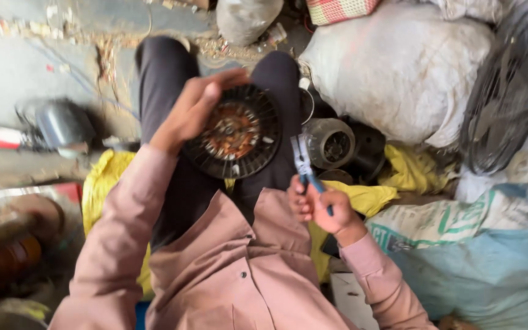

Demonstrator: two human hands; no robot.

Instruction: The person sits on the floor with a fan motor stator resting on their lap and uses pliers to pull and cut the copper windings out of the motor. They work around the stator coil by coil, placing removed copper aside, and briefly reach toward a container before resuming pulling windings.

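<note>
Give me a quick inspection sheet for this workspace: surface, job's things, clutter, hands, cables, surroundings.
Surface: concrete floor, gritty with debris; person seated, work on the lap.
Job's things: round black motor housing with coppery windings; blue-handled pliers.
Clutter: metal motor part, yellow cloth, grey canister.
Hands: left hand grips housing rim; right hand wrapped around the plier handles.
Cables: thin wire on the floor, blurred.
Surroundings: white sack, fan guard, blue sack.

two hands (194, 110), one motor stator (233, 131), one pliers (304, 162)
</note>
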